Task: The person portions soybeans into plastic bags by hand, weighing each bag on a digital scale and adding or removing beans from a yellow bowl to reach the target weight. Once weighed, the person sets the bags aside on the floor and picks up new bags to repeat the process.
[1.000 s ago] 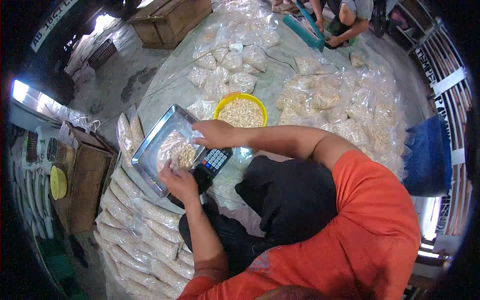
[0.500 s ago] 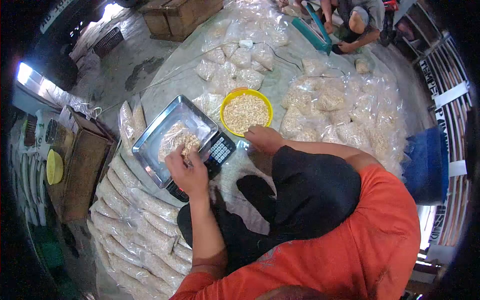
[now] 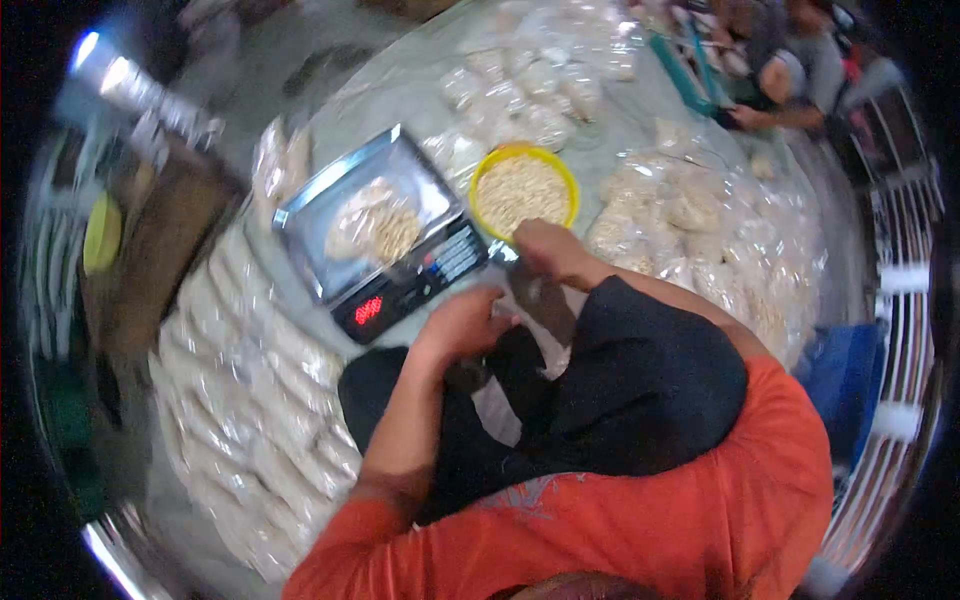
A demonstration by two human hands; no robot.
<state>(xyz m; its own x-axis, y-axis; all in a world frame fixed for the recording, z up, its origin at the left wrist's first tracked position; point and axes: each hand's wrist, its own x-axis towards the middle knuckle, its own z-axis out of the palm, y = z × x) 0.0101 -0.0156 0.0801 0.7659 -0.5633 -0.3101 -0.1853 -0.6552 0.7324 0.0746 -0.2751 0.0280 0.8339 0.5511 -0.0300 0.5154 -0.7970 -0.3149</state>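
A clear plastic bag of pale split beans or grains (image 3: 375, 225) lies on the steel tray of a digital scale (image 3: 345, 172), with red digits lit on its front panel. My left hand (image 3: 465, 322) is off the bag, just in front of the scale's keypad. Its thumb stands apart from the fingers and nothing shows in it. My right hand (image 3: 548, 250) is closed at the near rim of a yellow bowl (image 3: 573, 195) full of the same pale pieces. What its curled fingers hold, if anything, is hidden. Motion blurs the view.
Long filled plastic bags (image 3: 240, 400) lie in rows at the left. More filled bags (image 3: 700, 220) cover the sheet at the right, others (image 3: 530, 85) behind the bowl. At the top right a person (image 3: 790, 75) sits beside a green device (image 3: 690, 70). A wooden box (image 3: 165, 240) stands left.
My left hand has let go of the bag on the scale and moved right and toward me. My right hand stays by the bowl. The whole view has shifted and blurred.
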